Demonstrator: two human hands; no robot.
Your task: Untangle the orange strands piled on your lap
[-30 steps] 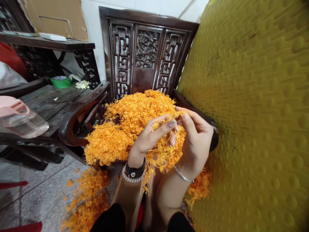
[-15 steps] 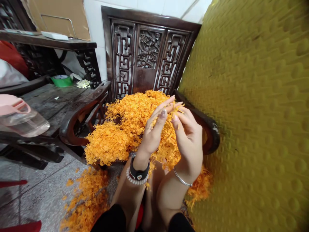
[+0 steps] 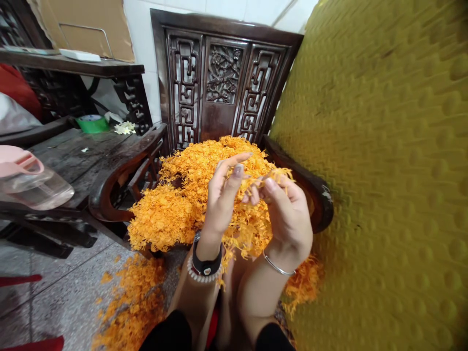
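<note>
A big heap of orange frilly flower pieces (image 3: 183, 195) covers the seat of a dark carved wooden chair (image 3: 223, 73). My left hand (image 3: 221, 200), with a black watch and a bead bracelet on the wrist, is raised over the heap with its fingers curled on a strand of the orange pieces. My right hand (image 3: 287, 214), wearing a thin silver bangle, pinches the same orange strand (image 3: 270, 176) from the other side. More orange pieces hang between my forearms.
Orange pieces (image 3: 127, 302) lie spilled on the speckled floor. A yellow bumpy sheet (image 3: 383, 170) fills the right side. On the left stand a dark wooden table (image 3: 76, 151), a clear jug with a pink lid (image 3: 29, 180) and a green tape roll (image 3: 91, 123).
Both hands stayed over the heap. The left fingers straightened upward, then curled again. The right hand shifted a little and now pinches a strand stretched between the hands.
</note>
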